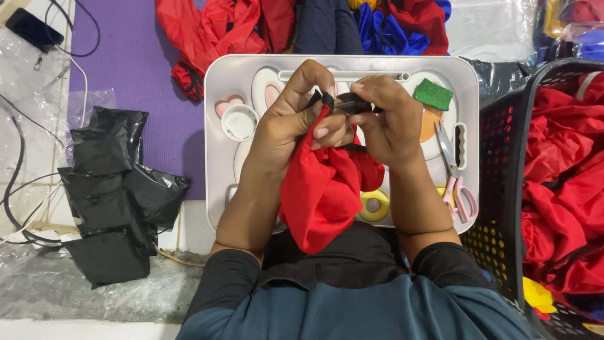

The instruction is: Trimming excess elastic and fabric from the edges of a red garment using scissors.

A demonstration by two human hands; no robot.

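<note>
— Where's the red cloth [321, 189]?

— Over the tray [217, 126]; left hand [296, 123] and right hand [387, 119] pinch its black strap [349, 104] tight.

— Risk?

— The strap could slip; the fabric looks slick.

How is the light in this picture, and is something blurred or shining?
Head view: even, soft light with faint shadows; the left hand, right hand and red cloth are sharp; mild glare on the white tray and clear plastic; edges look slightly bowed.

A home sewing workspace on the floor: fabric piles [302, 25] beyond the hands, scissors [456, 179] and full basket [503, 189] to their right.
</note>
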